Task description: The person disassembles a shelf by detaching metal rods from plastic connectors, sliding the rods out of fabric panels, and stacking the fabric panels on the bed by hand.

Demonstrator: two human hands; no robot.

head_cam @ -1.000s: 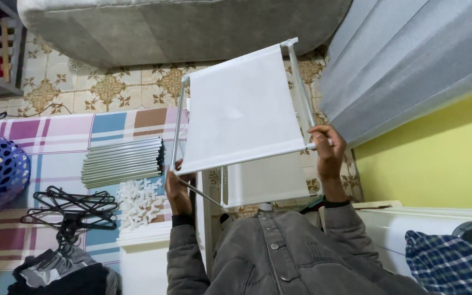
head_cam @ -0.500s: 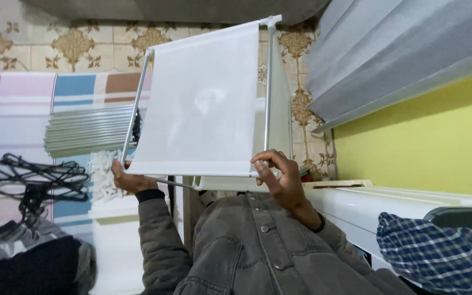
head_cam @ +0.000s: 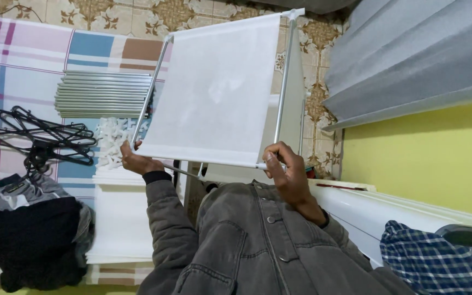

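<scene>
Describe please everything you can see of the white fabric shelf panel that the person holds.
The white fabric shelf panel is a plain, smooth rectangular sheet, stretched between thin grey metal rods joined by pale corner connectors. It is held tilted above the patterned floor, with a second white panel partly visible behind it. The left hand grips its near left corner; the right hand grips the near right corner.

- The person wears a grey-brown jacket of washed, denim-like cloth, with raised stitched seams.
- A row of round metal snap buttons runs down the jacket's front.
- Black knit cuffs peek out from both jacket sleeves at the wrists.
- The left hand and the right hand are bare, with no gloves or rings visible.
</scene>
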